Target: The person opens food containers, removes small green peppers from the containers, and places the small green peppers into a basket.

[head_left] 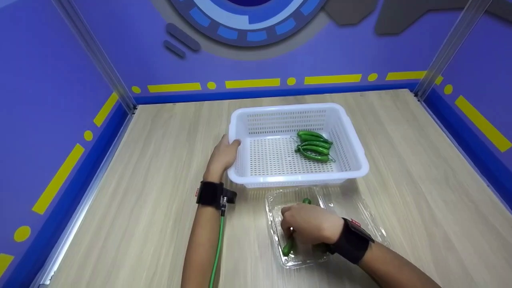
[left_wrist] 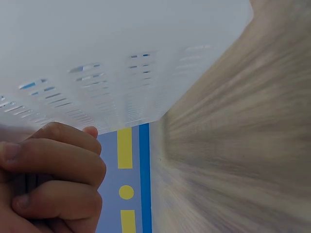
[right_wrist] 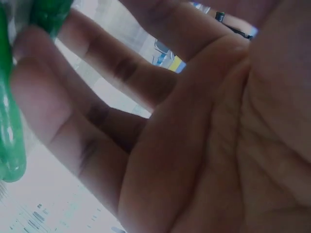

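In the head view, my left hand [head_left: 223, 154] grips the left rim of a white perforated plastic basket [head_left: 298, 179], thumb over the edge. The left wrist view shows my curled fingers [left_wrist: 63, 160] beside the basket's slotted wall [left_wrist: 146, 29]. Several glossy green chili peppers [head_left: 314, 146] lie in the basket's right half. My right hand [head_left: 310, 222] reaches down into a clear plastic clamshell box [head_left: 272, 218], over a green chili pepper [head_left: 287, 250]. In the right wrist view, fingertips touch a dark green pepper [right_wrist: 51, 12], and another pepper [right_wrist: 9, 141] lies beside them. My right thumb's hold is hidden.
The box's transparent lid [head_left: 356, 212] lies folded out to the right on the light wooden table [head_left: 160, 172]. Blue panels [head_left: 112, 48] with yellow markings stand around the table's back and sides. A green cable [head_left: 218, 248] runs along my left forearm.
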Demonstrator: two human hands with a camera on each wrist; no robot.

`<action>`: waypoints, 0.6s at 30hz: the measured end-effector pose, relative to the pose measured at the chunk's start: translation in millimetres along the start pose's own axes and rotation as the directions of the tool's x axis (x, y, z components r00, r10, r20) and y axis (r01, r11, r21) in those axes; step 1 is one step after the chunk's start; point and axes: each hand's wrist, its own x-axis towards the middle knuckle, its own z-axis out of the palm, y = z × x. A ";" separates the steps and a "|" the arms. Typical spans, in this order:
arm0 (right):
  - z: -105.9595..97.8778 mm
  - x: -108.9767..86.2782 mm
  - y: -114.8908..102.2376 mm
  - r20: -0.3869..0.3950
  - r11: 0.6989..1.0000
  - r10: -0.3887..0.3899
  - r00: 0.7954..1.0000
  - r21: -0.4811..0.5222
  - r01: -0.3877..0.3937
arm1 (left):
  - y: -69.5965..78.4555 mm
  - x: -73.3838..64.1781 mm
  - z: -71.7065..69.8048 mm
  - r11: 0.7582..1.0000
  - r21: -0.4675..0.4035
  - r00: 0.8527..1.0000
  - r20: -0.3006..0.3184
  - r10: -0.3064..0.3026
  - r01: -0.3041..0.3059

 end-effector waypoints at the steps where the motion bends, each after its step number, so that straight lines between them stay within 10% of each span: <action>1: -0.3 -0.1 0.1 0.005 1.000 0.000 1.000 0.005 0.000 | 0.1 -0.2 0.2 1.000 0.000 1.000 -0.001 -0.002 0.002; 18: -4.3 -1.3 -1.0 0.009 1.000 0.023 1.000 0.018 -0.023 | 0.5 -0.6 0.2 1.000 0.012 1.000 0.002 -0.008 0.008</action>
